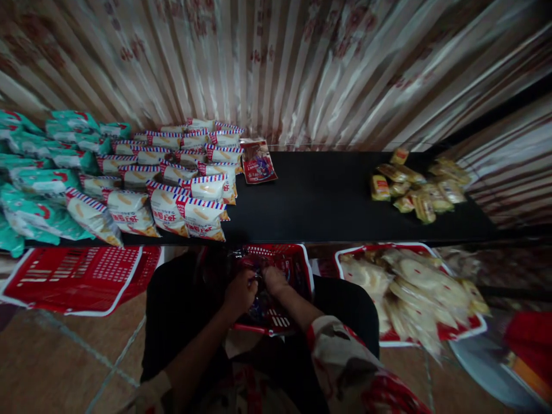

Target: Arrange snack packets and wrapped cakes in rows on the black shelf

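Left hand (241, 292) and right hand (276, 280) reach into a white-rimmed red plastic basket (307, 273) among dark, shiny packets (259, 308); whether they grasp any, I cannot tell. Farther, left on a black table (302, 201), stand white striped-top snack bags (166, 211).

Both arms reach fwd & in, so the hands meet low in the mid, btwn the L leg (172, 296) and R leg (356, 305), knees wide apart. L arm (200, 351) is bare up to near the elbow, w/ its sleeve (150, 394) up high. L grip (241, 294) is curled, fingers bent, thumb side twd the other hand. R arm (302, 307) slants in, sleeve (340, 351) down to mid-forearm approx. R grip (275, 280) is v. close to L, tips pointing down & hidden in the dark. Can't tell how tight either hand is.
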`<control>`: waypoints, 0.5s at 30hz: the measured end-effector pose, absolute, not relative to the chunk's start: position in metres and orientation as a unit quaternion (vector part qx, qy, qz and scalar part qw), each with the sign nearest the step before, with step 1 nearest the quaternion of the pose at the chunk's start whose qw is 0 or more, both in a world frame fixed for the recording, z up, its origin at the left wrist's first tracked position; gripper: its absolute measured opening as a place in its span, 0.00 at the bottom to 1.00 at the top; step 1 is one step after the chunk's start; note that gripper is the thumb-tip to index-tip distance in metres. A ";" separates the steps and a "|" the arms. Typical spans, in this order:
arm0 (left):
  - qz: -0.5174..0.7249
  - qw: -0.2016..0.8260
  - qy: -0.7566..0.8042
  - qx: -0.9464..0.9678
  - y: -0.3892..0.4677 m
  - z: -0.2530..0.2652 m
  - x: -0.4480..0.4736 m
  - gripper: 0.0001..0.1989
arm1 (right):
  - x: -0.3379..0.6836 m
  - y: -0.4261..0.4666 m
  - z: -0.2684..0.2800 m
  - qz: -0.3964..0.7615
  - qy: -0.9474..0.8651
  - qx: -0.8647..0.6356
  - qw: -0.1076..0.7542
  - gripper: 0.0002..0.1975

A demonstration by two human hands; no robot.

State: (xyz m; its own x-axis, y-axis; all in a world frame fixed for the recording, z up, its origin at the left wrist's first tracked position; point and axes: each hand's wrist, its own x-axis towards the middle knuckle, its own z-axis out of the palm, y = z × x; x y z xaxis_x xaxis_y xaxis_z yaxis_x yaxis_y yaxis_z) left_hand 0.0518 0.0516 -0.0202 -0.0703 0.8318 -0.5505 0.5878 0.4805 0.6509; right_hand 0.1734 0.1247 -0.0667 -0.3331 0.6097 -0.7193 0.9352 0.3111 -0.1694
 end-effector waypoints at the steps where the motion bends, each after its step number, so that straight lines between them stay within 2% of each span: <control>1: 0.120 0.485 0.719 0.483 0.047 -0.028 0.052 0.13 | 0.181 0.127 -0.069 -0.296 0.753 0.517 0.279 0.29; 4: 0.092 0.504 0.724 0.461 0.034 -0.042 0.050 0.09 | 0.196 0.128 -0.069 -0.303 0.745 0.520 0.288 0.34; 7: 0.100 0.497 0.736 0.449 0.027 -0.046 0.046 0.09 | 0.195 0.120 -0.068 -0.310 0.749 0.508 0.291 0.39; 15: 0.173 0.481 0.737 0.442 0.017 -0.030 0.043 0.10 | 0.187 0.116 -0.032 -0.284 0.735 0.571 0.228 0.21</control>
